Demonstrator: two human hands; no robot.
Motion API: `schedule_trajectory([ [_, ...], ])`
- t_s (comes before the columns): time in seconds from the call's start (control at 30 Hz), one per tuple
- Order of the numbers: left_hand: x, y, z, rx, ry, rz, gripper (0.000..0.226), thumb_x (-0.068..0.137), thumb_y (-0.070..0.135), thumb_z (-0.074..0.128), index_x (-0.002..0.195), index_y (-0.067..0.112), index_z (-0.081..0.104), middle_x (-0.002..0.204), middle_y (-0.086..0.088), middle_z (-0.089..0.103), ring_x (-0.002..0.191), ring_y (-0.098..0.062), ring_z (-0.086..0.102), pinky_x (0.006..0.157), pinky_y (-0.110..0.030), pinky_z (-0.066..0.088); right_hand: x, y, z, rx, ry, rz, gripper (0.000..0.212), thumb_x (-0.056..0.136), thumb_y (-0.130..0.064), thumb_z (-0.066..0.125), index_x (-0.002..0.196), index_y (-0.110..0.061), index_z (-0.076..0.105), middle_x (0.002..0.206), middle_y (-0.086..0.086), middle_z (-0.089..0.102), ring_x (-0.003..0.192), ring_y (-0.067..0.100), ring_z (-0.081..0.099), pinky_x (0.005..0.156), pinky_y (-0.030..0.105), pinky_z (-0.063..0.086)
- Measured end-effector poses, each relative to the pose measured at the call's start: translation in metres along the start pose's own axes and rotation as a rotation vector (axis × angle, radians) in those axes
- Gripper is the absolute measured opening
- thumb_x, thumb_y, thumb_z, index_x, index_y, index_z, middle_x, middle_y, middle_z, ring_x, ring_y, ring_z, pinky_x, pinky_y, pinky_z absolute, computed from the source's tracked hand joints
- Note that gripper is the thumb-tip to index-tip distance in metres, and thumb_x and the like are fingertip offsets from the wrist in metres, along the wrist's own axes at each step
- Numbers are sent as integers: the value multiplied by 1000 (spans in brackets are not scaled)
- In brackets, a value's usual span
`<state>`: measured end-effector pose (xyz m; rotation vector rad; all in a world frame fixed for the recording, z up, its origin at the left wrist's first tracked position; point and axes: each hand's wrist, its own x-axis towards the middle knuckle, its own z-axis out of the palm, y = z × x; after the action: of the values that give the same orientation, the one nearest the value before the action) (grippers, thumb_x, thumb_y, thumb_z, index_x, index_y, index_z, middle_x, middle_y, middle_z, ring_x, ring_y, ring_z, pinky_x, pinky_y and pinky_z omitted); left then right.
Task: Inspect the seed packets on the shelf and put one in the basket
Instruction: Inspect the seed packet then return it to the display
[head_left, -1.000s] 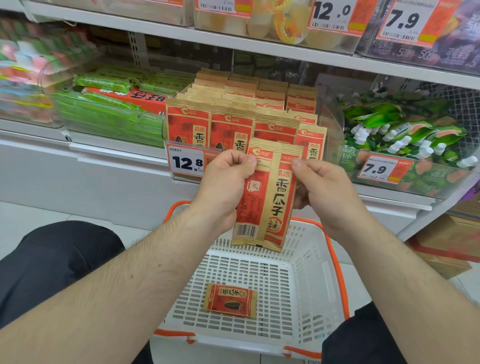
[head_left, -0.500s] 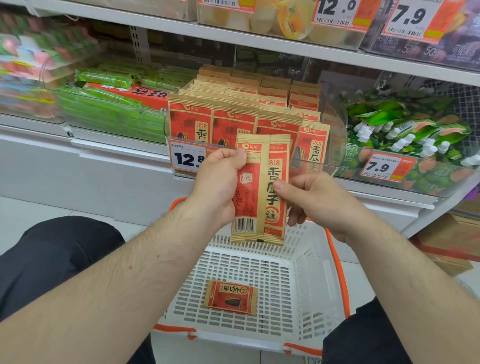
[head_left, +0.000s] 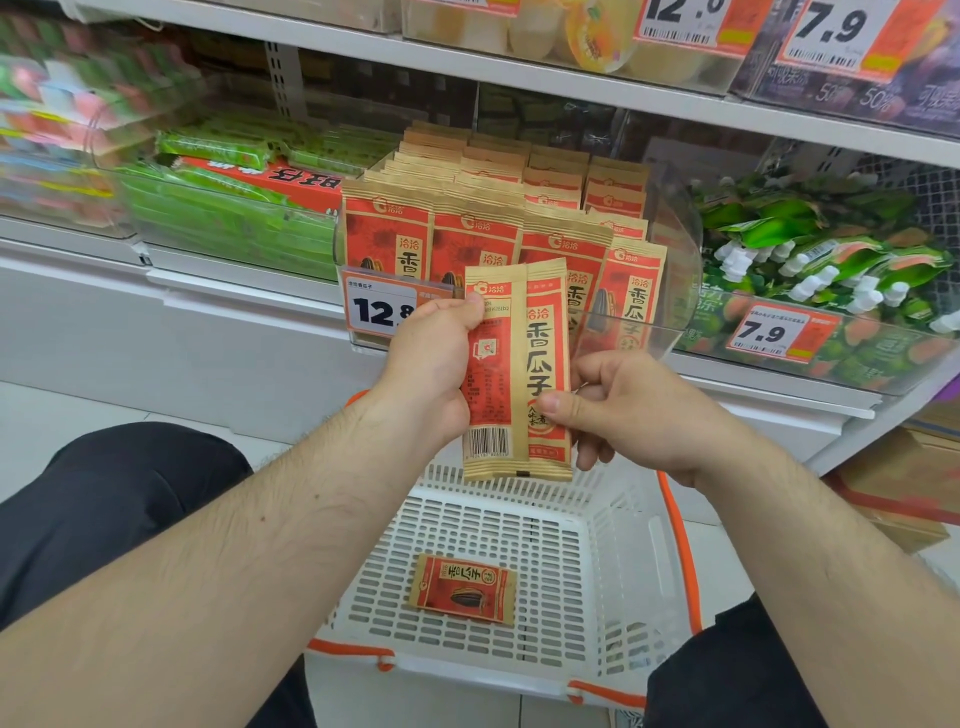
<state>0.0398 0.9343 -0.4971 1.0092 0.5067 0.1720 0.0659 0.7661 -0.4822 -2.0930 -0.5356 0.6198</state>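
Gripped upright above the basket (head_left: 618, 571), two packets (head_left: 514, 364) are held in front of the shelf stock (head_left: 467, 228). They are clasped by the left hand (head_left: 431, 369) and pinched by the right hand (head_left: 639, 410). Another packet (head_left: 462, 587) is seen lying in the basket.

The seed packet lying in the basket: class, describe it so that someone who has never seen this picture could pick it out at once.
Find the white basket with orange trim on the floor below the shelf. On its slotted bottom lies one small red and tan seed packet. Unlike the packet held in both hands above and the upright packets in the shelf bin, it lies flat, alone, showing a dark seed picture.
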Motion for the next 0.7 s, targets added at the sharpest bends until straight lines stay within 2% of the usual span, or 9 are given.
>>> schedule_trajectory([
  [0.17,0,1,-1,-3,0,-20,20,102,27,55,114,12,60,99,-12,76,83,-28,74,68,-48,62,-1,-2,-1,29,-1,-36,21,89,-24,71,106,-12,69,79,15,76,52,18,61,57,34,46],
  [0.3,3,3,-4,1,9,-20,26,102,29,54,120,12,61,97,-8,77,85,-26,75,68,-43,61,-5,-5,-2,-9,-78,-80,36,82,-15,78,113,-21,63,66,9,70,54,20,63,59,36,52],
  [0.47,2,4,-3,26,-10,7,21,102,30,54,113,13,60,95,-8,77,83,-25,74,72,-43,61,-6,-9,-1,-10,-69,-130,49,80,-6,80,120,-24,57,61,4,67,50,18,60,50,30,54],
  [0.6,1,2,-3,102,18,85,16,101,30,56,103,14,59,89,-5,77,75,-20,73,61,-35,59,-7,-10,1,-29,-26,-162,55,79,-7,81,126,-22,55,67,10,71,54,24,61,50,36,56],
  [0.7,1,-3,-1,236,72,206,21,97,34,62,94,17,50,94,-11,73,81,-25,71,70,-45,59,-7,-11,5,-103,34,-170,58,79,-8,82,127,-24,54,62,7,69,49,17,62,49,33,55],
])
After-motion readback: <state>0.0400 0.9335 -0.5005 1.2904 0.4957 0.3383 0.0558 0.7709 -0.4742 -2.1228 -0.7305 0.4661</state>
